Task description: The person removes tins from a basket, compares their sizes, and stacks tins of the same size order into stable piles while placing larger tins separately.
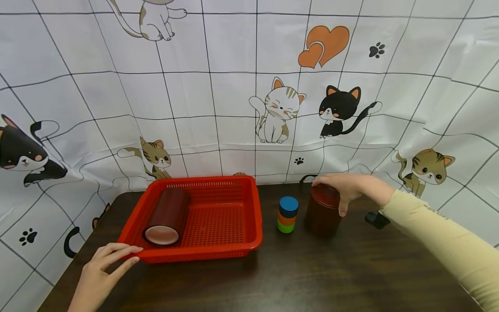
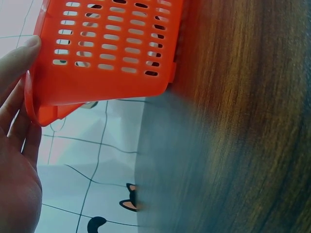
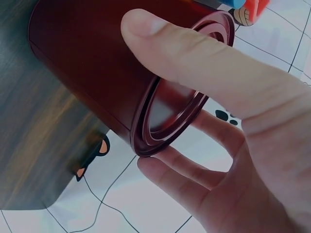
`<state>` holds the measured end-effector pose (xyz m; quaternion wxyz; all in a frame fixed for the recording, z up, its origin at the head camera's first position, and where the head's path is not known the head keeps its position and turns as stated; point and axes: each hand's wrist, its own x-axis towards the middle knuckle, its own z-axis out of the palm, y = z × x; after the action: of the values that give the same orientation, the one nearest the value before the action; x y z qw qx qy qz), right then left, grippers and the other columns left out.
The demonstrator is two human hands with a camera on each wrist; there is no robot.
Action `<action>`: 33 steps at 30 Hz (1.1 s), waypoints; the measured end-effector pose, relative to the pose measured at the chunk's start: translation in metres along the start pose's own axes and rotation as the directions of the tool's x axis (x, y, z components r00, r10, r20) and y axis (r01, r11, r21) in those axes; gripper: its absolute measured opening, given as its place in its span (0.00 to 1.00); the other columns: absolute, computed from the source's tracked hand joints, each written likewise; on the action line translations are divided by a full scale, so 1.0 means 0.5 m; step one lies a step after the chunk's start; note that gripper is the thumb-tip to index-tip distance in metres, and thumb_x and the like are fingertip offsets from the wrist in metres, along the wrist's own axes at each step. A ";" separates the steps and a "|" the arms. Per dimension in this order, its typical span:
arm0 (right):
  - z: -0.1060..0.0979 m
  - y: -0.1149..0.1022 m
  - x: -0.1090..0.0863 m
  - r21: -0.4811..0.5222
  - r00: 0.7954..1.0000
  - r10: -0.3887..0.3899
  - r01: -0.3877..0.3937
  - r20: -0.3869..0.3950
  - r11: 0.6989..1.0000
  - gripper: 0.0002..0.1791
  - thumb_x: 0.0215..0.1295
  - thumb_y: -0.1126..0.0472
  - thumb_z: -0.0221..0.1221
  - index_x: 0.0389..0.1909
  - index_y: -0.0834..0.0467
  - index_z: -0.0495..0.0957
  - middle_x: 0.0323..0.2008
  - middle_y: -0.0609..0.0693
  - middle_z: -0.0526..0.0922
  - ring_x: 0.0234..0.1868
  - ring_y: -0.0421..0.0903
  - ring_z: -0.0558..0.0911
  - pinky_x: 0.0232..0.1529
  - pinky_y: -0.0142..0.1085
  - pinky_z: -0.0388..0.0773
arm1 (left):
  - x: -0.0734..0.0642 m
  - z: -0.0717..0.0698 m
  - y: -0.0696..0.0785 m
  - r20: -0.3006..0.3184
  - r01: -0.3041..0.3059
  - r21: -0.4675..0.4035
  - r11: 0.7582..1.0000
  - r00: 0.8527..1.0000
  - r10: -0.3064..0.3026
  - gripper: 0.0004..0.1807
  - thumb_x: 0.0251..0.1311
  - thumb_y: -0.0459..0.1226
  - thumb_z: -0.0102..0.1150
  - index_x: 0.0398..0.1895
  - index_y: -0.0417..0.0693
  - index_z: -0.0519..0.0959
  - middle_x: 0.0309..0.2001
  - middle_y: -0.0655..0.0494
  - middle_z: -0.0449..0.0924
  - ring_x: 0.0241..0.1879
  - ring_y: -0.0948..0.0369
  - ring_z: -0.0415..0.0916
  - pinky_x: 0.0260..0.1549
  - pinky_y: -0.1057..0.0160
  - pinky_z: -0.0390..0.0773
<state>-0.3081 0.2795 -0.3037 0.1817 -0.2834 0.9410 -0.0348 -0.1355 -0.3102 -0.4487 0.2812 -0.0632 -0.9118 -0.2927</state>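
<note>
1. Canister [image 1: 322, 216], dark red, is standing upright on table [image 1: 296, 277], right of middle, near back edge.
2. Right hand [image 1: 347, 190] is gripping canister from above: thumb is lying on near side, other fingers are going round far side of rim, all clamping on it. Right-wrist view is showing recessed top between thumb and fingers.
3. Left hand [image 1: 103, 268] is pinching basket [image 1: 202, 252] by rim at near left corner, thumb on one side, fingers on other.
4. Basket, red, is sitting left of middle on table, its far side running near back edge.
5. Second canister [image 1: 167, 212] is lying on its side in basket along left wall, pale round end facing table's near edge.
6. Stack [image 1: 287, 214], blue over orange over green, is standing between basket and upright canister, just beside canister.
7. Sleeve [image 1: 444, 242], pale yellow, is covering right arm over table's right side.
8. Curtain [image 1: 218, 95], cat-printed, is hanging behind back edge.
</note>
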 end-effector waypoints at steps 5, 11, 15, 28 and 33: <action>0.003 0.002 0.000 -0.008 1.000 -0.010 0.010 -0.013 1.000 0.61 0.30 0.60 0.83 0.71 0.52 0.61 0.68 0.59 0.68 0.63 0.58 0.71 0.58 0.53 0.76 | 0.000 -0.001 0.005 0.002 0.006 0.013 1.000 1.000 -0.006 0.16 0.50 0.36 0.75 0.41 0.67 0.87 0.39 0.73 0.78 0.42 0.82 0.61 0.38 0.77 0.63; 0.007 0.003 0.000 -0.016 0.999 -0.031 0.030 -0.026 0.999 0.61 0.30 0.60 0.83 0.71 0.54 0.61 0.67 0.60 0.68 0.62 0.58 0.71 0.57 0.54 0.76 | -0.002 -0.002 0.007 0.005 0.019 0.018 1.000 1.000 -0.019 0.15 0.51 0.37 0.74 0.41 0.67 0.87 0.39 0.72 0.77 0.42 0.82 0.61 0.38 0.76 0.63; 0.009 0.004 -0.003 -0.002 0.999 -0.034 0.034 -0.026 0.999 0.61 0.30 0.61 0.83 0.71 0.55 0.60 0.67 0.60 0.68 0.63 0.58 0.70 0.59 0.54 0.74 | -0.002 -0.002 0.006 0.003 0.002 0.013 1.000 1.000 -0.003 0.16 0.50 0.36 0.75 0.41 0.68 0.87 0.39 0.73 0.77 0.43 0.82 0.61 0.39 0.76 0.63; 0.007 0.007 -0.010 0.052 0.998 -0.057 0.058 -0.016 0.997 0.62 0.31 0.61 0.83 0.71 0.57 0.59 0.68 0.61 0.66 0.64 0.59 0.69 0.58 0.53 0.74 | -0.001 -0.002 0.003 0.024 0.021 0.027 0.999 0.999 -0.021 0.14 0.52 0.39 0.74 0.41 0.69 0.87 0.40 0.69 0.78 0.45 0.82 0.59 0.40 0.74 0.63; 0.006 0.011 -0.007 0.042 0.998 -0.065 0.066 -0.012 0.997 0.63 0.31 0.60 0.83 0.72 0.56 0.58 0.69 0.61 0.65 0.64 0.59 0.68 0.58 0.53 0.75 | -0.001 -0.001 0.003 0.012 0.010 0.022 1.000 1.000 -0.011 0.15 0.52 0.38 0.74 0.41 0.69 0.87 0.40 0.71 0.77 0.44 0.82 0.60 0.40 0.75 0.63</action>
<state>-0.3071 0.2861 -0.3063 0.1811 -0.3099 0.9313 -0.0621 -0.1344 -0.3092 -0.4482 0.2747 -0.0571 -0.9170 -0.2835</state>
